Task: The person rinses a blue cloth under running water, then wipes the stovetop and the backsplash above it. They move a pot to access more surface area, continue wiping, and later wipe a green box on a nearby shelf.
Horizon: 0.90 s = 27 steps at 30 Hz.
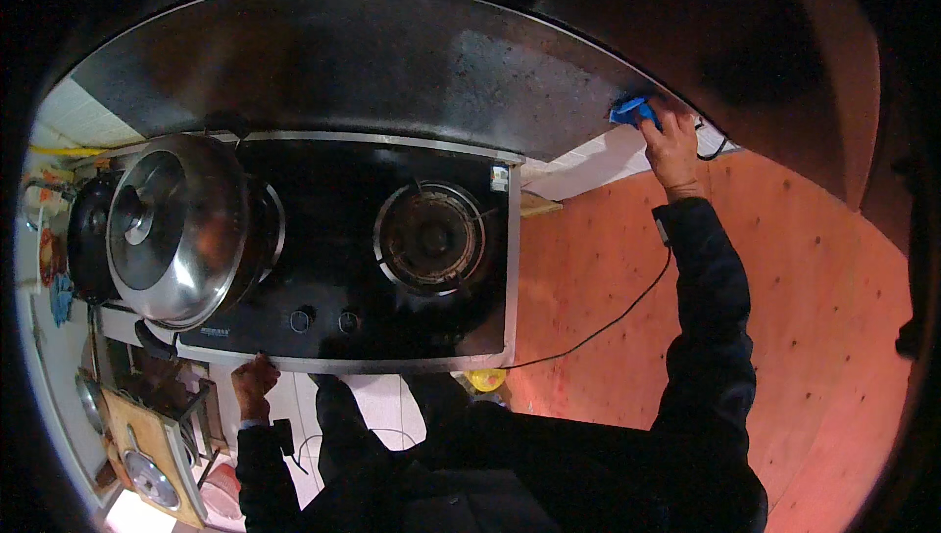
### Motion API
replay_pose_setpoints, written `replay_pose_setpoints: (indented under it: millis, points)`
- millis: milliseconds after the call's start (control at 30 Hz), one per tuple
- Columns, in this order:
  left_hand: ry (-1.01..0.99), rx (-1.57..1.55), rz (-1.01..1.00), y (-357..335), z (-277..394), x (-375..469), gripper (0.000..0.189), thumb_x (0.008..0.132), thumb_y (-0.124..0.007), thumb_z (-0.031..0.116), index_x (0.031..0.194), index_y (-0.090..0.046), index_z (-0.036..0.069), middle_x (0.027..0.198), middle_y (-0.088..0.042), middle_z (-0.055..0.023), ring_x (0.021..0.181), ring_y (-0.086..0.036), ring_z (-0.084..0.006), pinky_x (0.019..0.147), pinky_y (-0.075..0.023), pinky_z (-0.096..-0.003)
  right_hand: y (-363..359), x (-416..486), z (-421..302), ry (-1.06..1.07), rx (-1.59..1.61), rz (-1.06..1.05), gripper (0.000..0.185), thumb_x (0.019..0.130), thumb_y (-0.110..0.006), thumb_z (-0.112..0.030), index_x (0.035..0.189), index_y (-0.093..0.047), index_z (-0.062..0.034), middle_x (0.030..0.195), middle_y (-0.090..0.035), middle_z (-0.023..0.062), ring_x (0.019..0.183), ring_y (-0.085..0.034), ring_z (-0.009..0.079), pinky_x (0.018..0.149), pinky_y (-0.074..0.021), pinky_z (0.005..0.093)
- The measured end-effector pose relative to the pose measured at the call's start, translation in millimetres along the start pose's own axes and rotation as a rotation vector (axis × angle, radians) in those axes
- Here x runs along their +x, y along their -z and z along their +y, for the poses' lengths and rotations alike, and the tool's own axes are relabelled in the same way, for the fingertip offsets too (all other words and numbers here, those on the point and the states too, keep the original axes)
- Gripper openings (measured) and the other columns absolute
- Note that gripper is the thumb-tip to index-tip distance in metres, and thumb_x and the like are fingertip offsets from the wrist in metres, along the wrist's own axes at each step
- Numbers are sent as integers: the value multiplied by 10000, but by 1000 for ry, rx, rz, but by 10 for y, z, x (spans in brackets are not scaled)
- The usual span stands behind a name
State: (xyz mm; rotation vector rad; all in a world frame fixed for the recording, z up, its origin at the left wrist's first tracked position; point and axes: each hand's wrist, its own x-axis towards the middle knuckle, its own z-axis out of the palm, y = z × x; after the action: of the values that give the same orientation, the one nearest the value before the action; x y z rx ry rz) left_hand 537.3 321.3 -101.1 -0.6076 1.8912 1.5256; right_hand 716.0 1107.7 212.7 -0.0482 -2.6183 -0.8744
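My right hand holds a blue cloth or pad against the right end of the dark metal panel behind the stove. My left hand rests at the front edge of the black glass gas stove, its fingers curled; nothing shows in it. On the left burner sits a wok with a domed steel and glass lid. The right burner bears no pot. Two control knobs lie near the front edge.
A black pan stands left of the wok. A cable hangs from my right sleeve beside the stove. Below left are a wooden board, a metal lid and a pink basket. A reddish wooden panel lies to the right.
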Motion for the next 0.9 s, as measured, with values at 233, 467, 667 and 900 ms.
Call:
replay_pose_setpoints:
  millis: [233, 467, 667, 900]
  points:
    - [-68, 8, -21, 1, 7, -71, 330, 982, -694, 268, 726, -668, 61, 659, -647, -34, 544, -556, -115, 518, -431, -253, -150, 257, -650, -358, 44, 255, 331, 730, -669, 41, 1029, -699, -99, 1207, -627, 158, 1117, -564, 408, 943, -481, 493]
    - [-33, -137, -10, -119, 190, -241, 310, 981, -706, 224, 744, -684, 25, 669, -660, -54, 583, -605, -129, 541, -459, -270, -686, 774, -1827, -180, 521, -29, 277, 797, -663, -88, 1070, -705, -109, 1261, -627, 112, 1146, -585, 337, 960, -487, 461]
    - [-63, -59, -99, -67, 253, -243, 330, 972, -716, 239, 752, -694, -6, 679, -675, -75, 594, -630, -151, 562, -494, -279, -405, 1755, -2440, 480, 386, 100, 266, 852, -644, -172, 1100, -722, -118, 1348, -619, 87, 1298, -539, 296, 1050, -473, 436]
    - [-99, -84, -30, -84, 200, -247, 313, 951, -741, 233, 775, -714, -24, 695, -695, -91, 610, -653, -169, 575, -505, -293, -206, 3030, -2660, 712, 76, 267, 328, 907, -617, -151, 1225, -676, -98, 1379, -607, 53, 1291, -529, 273, 1062, -469, 381]
